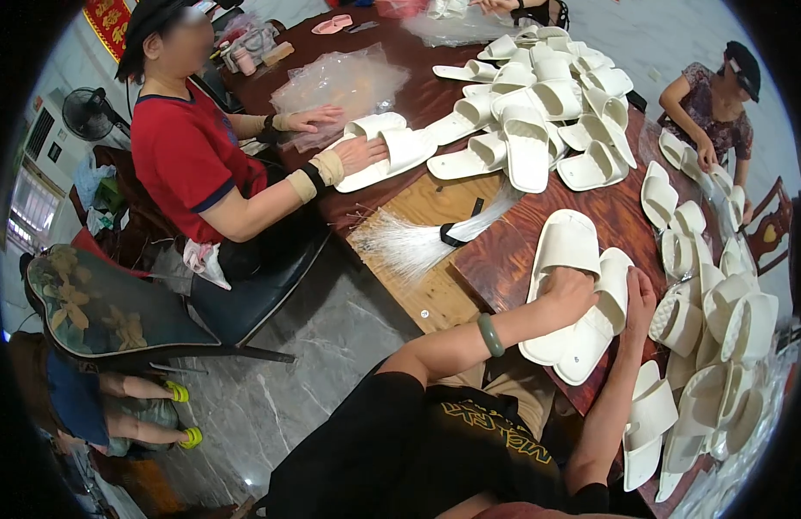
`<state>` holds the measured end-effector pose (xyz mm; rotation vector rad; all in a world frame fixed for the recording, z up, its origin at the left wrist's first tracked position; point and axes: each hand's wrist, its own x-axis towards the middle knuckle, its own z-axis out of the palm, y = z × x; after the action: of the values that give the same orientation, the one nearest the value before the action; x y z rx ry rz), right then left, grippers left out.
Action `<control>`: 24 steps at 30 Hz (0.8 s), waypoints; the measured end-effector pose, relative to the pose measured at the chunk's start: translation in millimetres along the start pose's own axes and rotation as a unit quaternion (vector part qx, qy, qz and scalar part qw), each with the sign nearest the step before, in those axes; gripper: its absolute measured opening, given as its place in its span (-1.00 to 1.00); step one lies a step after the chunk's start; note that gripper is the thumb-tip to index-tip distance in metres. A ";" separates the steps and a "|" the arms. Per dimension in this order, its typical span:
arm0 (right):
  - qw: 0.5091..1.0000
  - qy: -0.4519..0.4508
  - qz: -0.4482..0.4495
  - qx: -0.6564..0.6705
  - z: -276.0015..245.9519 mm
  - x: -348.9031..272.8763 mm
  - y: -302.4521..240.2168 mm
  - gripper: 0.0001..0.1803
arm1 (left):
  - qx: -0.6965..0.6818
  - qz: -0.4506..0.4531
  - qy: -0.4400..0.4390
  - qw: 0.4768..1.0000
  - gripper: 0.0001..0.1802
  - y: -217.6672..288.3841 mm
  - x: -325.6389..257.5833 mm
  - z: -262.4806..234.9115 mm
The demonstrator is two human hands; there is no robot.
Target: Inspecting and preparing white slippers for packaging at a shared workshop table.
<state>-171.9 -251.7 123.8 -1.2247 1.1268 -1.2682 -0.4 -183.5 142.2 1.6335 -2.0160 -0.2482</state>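
Two white slippers lie side by side at the table's near edge in front of me. My left hand (566, 289), below a green bangle, has its fingers curled at the strap opening of the left slipper (566, 238), beside the other one; its fingertips are partly hidden. My right hand (640, 304) pinches the outer edge of the right slipper's strap (613, 281). Both soles point toward me. Just left of the pair lies a bundle of thin clear plastic strands (413, 242), bound with a black band (455, 234).
White slippers are heaped at the table's far middle (539, 86); more line its right side (703, 320). A co-worker in red (193, 164) touches slippers at left, near clear plastic bags (340, 86). Another person (712, 112) handles slippers at far right. A chair (115, 294) stands at left.
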 end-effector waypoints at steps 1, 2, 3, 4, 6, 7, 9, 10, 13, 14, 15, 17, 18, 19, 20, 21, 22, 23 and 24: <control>1.000 -0.001 0.003 0.010 2.6 -2.7 -3.8 -0.70 | -0.008 -0.013 -0.013 1.000 -0.59 -0.1 -0.5 -0.4; 1.000 0.010 0.018 0.023 7.0 -3.4 -8.4 -0.71 | -0.016 -0.030 -0.026 0.999 -0.61 -1.0 -0.3 -2.8; 1.000 0.002 0.017 0.022 10.4 -6.4 -13.7 -0.69 | -0.045 -0.020 -0.001 0.999 -0.63 -1.7 -2.4 -6.7; 0.999 -0.013 -0.015 0.027 14.3 -8.3 -19.6 -0.69 | -0.037 -0.009 0.011 0.999 -0.63 -2.5 -4.9 -12.1; 0.995 0.030 -0.013 0.094 19.8 -13.0 -32.0 -0.66 | -0.064 -0.023 -0.002 0.998 -0.65 -6.4 -11.7 -27.9; 0.993 0.019 -0.040 0.105 21.1 -16.1 -37.4 -0.64 | -0.072 -0.040 -0.022 0.996 -0.68 -9.2 -16.3 -37.7; 0.987 0.024 -0.020 0.155 24.5 -19.9 -43.0 -0.65 | -0.075 -0.048 -0.004 0.996 -0.71 -18.8 -27.2 -61.1; 0.978 0.023 0.011 0.208 24.8 -22.0 -43.6 -0.66 | -0.092 -0.063 -0.006 0.994 -0.74 -24.9 -32.1 -74.2; 0.992 0.055 0.018 0.115 25.9 -21.2 -34.2 -0.70 | -0.051 -0.085 0.032 0.995 -0.82 -48.5 -34.7 -114.7; 0.996 0.063 0.030 0.053 25.8 -18.6 -29.3 -0.71 | -0.029 -0.079 0.073 0.994 -0.82 -57.1 -32.3 -128.7; 0.992 0.012 0.063 0.108 26.0 -17.2 -22.6 -0.74 | -0.045 -0.094 0.074 0.992 -0.80 -68.2 -27.1 -142.4; 0.999 -0.014 0.029 0.044 25.5 -14.4 -10.2 -0.76 | -0.009 -0.134 0.096 0.986 -0.75 -90.0 -10.0 -165.5; 0.999 0.007 0.026 -0.026 25.3 -12.8 -5.2 -0.77 | -0.005 -0.145 0.086 0.986 -0.76 -103.7 0.5 -176.8; 0.999 -0.007 0.016 -0.031 25.0 -12.0 -0.7 -0.77 | 0.008 -0.155 0.085 0.984 -0.76 -117.4 9.9 -184.1; 0.999 -0.010 0.004 -0.031 24.5 -11.0 2.2 -0.77 | 0.011 -0.145 0.090 0.985 -0.74 -132.8 19.5 -189.0; 0.999 -0.024 -0.001 -0.035 24.1 -10.1 3.8 -0.76 | 0.018 -0.141 0.089 0.986 -0.72 -149.1 31.3 -191.7; 0.999 -0.013 0.017 -0.050 23.7 -9.8 4.4 -0.76 | 0.000 -0.137 0.104 0.985 -0.71 -166.5 41.2 -191.4; 0.999 -0.036 -0.005 -0.039 23.7 -9.5 4.3 -0.76 | -0.007 -0.168 0.106 0.980 -0.69 -182.7 50.8 -186.8; 0.999 -0.026 -0.005 -0.046 23.4 -9.8 3.5 -0.76 | -0.009 -0.193 0.112 0.975 -0.68 -198.1 56.9 -178.8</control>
<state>-148.5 -241.8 120.8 -1.3252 1.1524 -1.1963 251.6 -254.9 218.7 1.9380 -1.5177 -0.2085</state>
